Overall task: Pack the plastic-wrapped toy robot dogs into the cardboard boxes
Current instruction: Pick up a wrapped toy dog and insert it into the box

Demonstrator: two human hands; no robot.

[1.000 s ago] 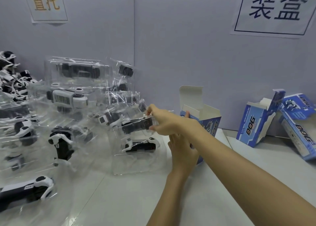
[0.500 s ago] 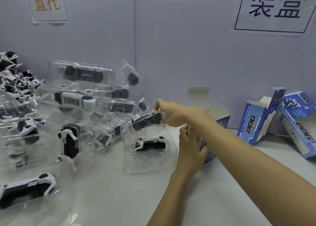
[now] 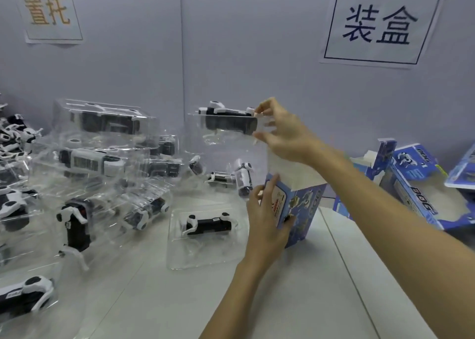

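The right hand point(image 3: 285, 130) pinches one end of a clear pack point(image 3: 228, 130) holding a toy dog, raised off the table point(image 3: 334, 274) just left of the open box point(image 3: 295, 202), probably so it can swing over the mouth. The left hand point(image 3: 267, 220) grips the box's side, likely to steady it upright. The right arm hides the box's opening, and glare blurs the pack's edges.

Two paper signs, orange-lettered point(image 3: 47, 11) and dark-lettered point(image 3: 380, 22) (boxed border), hang on the grey wall point(image 3: 231, 43) above a white table point(image 3: 154, 300).
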